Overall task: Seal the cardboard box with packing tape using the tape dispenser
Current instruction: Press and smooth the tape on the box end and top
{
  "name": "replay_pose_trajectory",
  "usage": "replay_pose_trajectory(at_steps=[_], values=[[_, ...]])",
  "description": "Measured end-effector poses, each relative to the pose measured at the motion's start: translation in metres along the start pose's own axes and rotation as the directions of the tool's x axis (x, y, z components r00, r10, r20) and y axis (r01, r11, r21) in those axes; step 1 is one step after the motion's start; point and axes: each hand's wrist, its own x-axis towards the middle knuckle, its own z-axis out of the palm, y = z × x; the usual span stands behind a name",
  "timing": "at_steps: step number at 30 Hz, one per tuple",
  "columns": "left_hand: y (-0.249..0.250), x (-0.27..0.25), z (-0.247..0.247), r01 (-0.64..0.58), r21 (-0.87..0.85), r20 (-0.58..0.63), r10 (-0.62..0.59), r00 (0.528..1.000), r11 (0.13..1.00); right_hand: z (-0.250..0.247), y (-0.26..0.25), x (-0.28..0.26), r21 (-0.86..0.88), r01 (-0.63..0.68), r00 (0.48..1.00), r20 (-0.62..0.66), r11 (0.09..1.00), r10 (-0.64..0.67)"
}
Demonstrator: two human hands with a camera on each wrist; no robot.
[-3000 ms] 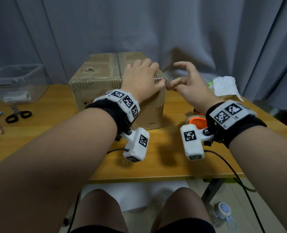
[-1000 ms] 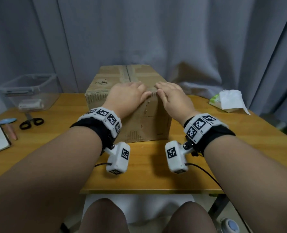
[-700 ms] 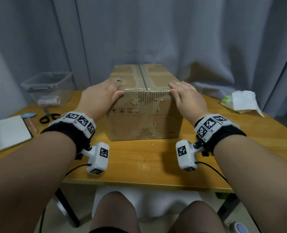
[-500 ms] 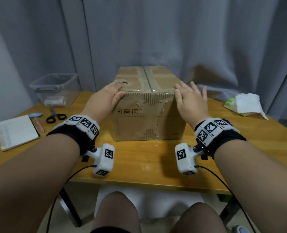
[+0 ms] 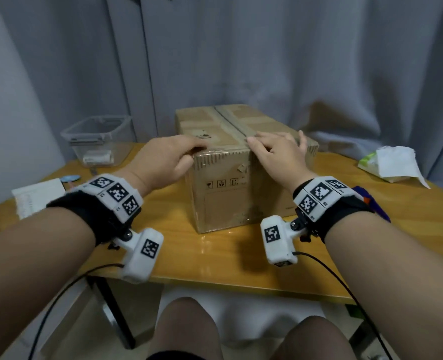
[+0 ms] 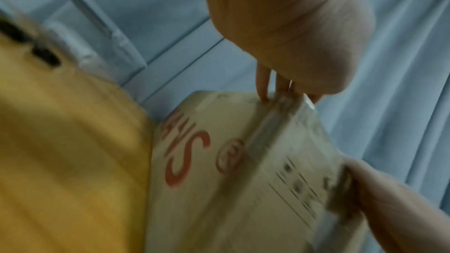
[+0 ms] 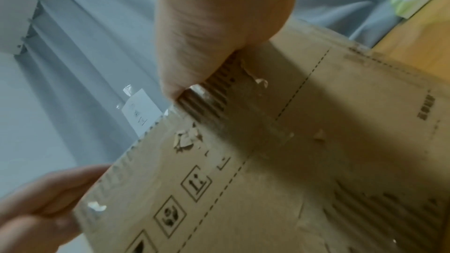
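The brown cardboard box (image 5: 223, 193) stands on the wooden table (image 5: 215, 261), flaps closed, with a strip of clear tape along the top seam (image 5: 230, 123). My left hand (image 5: 191, 154) grips its near left top corner, fingers curled over the top and thumb on the front face. My right hand (image 5: 274, 146) lies flat on the top at the near end of the seam, fingers spread. The right wrist view shows my right hand's thumb (image 7: 194, 68) pressing on the torn top edge of the box (image 7: 268, 180). A blue and orange object (image 5: 371, 201) is mostly hidden behind my right wrist.
A clear plastic container (image 5: 98, 136) stands at the back left, with a white notepad (image 5: 36, 196) nearer the left edge. A pack of white tissues (image 5: 394, 165) lies at the back right. A grey curtain (image 5: 267, 61) hangs close behind the box.
The box has turned a little, so its right side now shows. My right hand slid from the right corner to the middle seam. My left hand kept its corner.
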Motion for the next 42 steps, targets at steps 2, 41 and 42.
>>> replay_pose_trajectory(at_steps=[2, 41, 42], values=[[-0.018, 0.009, -0.003, -0.047, 0.063, 0.162, 0.036, 0.986, 0.997, -0.003, 0.003, 0.003, 0.081, 0.0, 1.0, 0.0, 0.997, 0.0], [-0.046, 0.076, 0.058, 0.573, 0.101, 0.035, -0.578, 0.815, 0.814, -0.015, 0.019, 0.027, -0.325, -0.426, 0.888, 0.027, 0.844, 0.459], [-0.053, 0.076, 0.058, 0.623, 0.041, 0.068, -0.624, 0.778, 0.781, -0.011, 0.015, 0.028, -0.335, -0.432, 0.884, 0.024, 0.837, 0.466]])
